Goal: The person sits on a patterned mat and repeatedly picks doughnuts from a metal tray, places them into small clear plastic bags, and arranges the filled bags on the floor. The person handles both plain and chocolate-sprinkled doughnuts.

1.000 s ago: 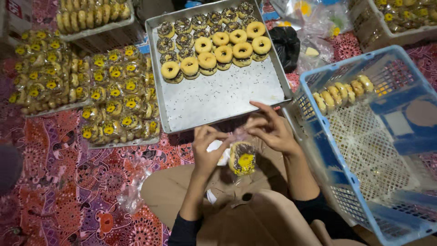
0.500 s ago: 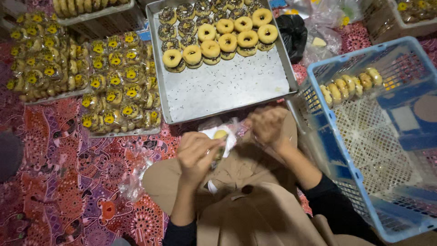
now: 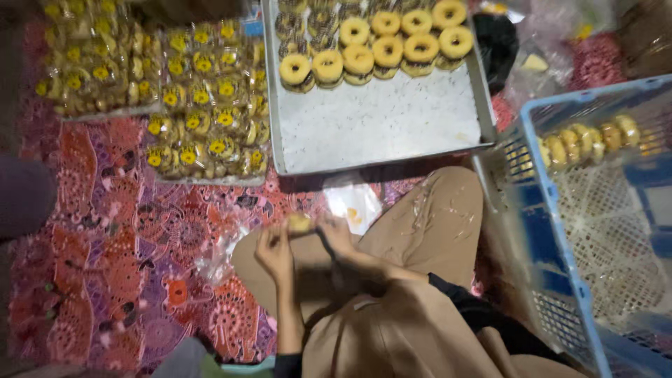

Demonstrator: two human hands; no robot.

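Note:
Over my lap, my left hand [image 3: 274, 250] and my right hand [image 3: 339, 236] meet on a small yellow ring pastry [image 3: 299, 223], both with fingers closed on it. The frame is blurred, so any wrapper around it is hard to make out. A clear plastic bag [image 3: 355, 204] lies on the mat just beyond my hands. Farther out sits a metal tray [image 3: 378, 126] with two rows of unwrapped ring pastries [image 3: 378, 49] at its far end.
Trays of wrapped yellow pastries [image 3: 203, 98] cover the red patterned mat [image 3: 126, 245] at the left. A blue plastic basket [image 3: 595, 231] at the right holds a row of pastries [image 3: 588, 140]. Loose plastic bags [image 3: 553, 49] lie at the back right.
My hands have drawn back from the tray's near edge to my lap, shifting left. The pastry is now held between both hands, and the view has tilted.

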